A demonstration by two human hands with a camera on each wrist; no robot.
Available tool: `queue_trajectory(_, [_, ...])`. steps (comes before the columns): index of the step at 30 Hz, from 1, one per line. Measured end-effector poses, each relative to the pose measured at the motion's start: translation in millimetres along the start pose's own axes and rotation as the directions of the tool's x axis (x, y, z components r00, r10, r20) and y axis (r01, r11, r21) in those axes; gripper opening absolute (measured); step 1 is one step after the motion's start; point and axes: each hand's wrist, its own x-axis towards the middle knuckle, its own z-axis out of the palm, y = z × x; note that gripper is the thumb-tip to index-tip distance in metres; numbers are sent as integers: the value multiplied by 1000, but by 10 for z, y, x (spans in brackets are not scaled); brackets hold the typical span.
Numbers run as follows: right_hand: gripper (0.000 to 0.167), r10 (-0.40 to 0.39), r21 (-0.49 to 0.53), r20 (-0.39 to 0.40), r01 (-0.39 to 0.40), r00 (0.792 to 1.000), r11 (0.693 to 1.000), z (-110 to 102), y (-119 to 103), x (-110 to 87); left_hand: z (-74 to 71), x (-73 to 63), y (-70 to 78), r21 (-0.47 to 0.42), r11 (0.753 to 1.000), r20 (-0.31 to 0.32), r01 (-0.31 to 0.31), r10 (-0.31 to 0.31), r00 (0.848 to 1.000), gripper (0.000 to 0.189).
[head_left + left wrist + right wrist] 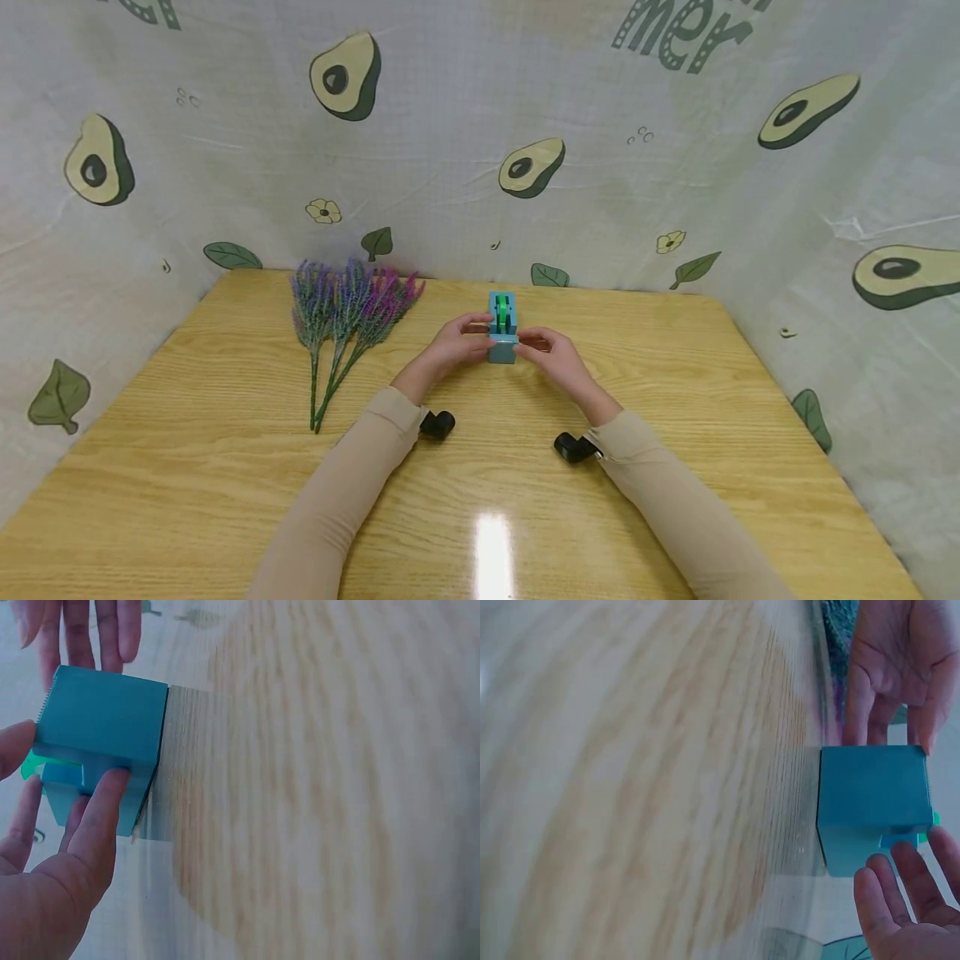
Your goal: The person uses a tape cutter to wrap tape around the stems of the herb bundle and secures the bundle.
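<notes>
A blue tape dispenser (502, 351) with a green roll of tape (502, 310) stands on the wooden table between both hands. Its serrated cutting edge shows in the left wrist view. My left hand (456, 343) rests its extended fingers against the dispenser's left side, with the thumb by the front top edge. On the opposite side, my right hand (557, 357) has its fingers loosely spread beside the dispenser (874, 787). Whether the right fingertips touch it I cannot tell. Neither hand's fingers curl round it.
Several artificial lavender stems (330, 333), purple and magenta, lie on the table (600, 517) left of the hands. A pale cloth with avocado prints (450, 100) hangs behind the table and at its sides. A black wrist camera (437, 425) sits under each sleeve.
</notes>
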Motion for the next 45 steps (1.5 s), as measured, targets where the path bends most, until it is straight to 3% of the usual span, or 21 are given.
queue_trajectory(11, [38,86,11,-19,-85,996,996,108,-52,114,12,1,1,-24,999,-17,27,-28,999,46])
queue_trajectory(20, [35,202,49,-48,-200,978,979,164,-54,186,18,2,10,-47,999,-13,27,-27,1000,46])
queue_trajectory(34, [26,238,230,-80,-214,968,949,233,-40,242,26,-2,20,-43,998,-43,43,-45,998,47])
queue_trajectory(45, [30,252,297,-166,-195,954,935,288,-36,269,38,9,32,-53,997,-44,49,-51,998,47])
